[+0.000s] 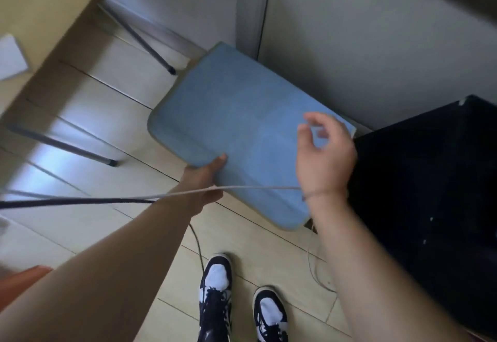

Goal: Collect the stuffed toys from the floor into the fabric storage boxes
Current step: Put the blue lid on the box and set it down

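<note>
Two hands at blue fabric panel [236,126]: left hand [207,177] grips edge, cord [188,193] crossing.

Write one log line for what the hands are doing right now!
left hand: gripping edge of blue cushion | right hand: open above cushion, holding nothing | black box: beside cushion | toys: none visible

Left hand [205,180] grips near edge of flat blue fabric panel [236,126], thumb on top. Right hand [324,153] hovers above panel, fingers loosely curled. Black fabric box [435,180] just right. Pale cord [188,193] crosses both wrists.
</note>
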